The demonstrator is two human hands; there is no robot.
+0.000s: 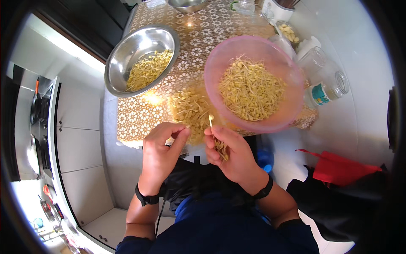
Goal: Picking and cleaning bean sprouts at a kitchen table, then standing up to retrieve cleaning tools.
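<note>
My right hand [234,153] is closed around a small bunch of bean sprouts [221,149]. One bean sprout [211,120] stands upright from between its thumb and finger, yellow head at the top. To its left, my left hand [158,144] pinches thumb and forefinger together, with a tiny pale bit at the tips that is too small to name. A loose pile of bean sprouts [190,111] lies on the table just beyond both hands. More sprouts fill a pink translucent basin [212,84] on the right. A steel bowl [120,63] at the left holds a smaller heap.
The table has a brown flower-patterned cloth [141,122]. Glass jars [334,86] stand along the right wall, near a container of pale cloves [288,32]. Another metal bowl [186,4] sits at the far edge. A red cloth [344,168] lies on black fabric at right.
</note>
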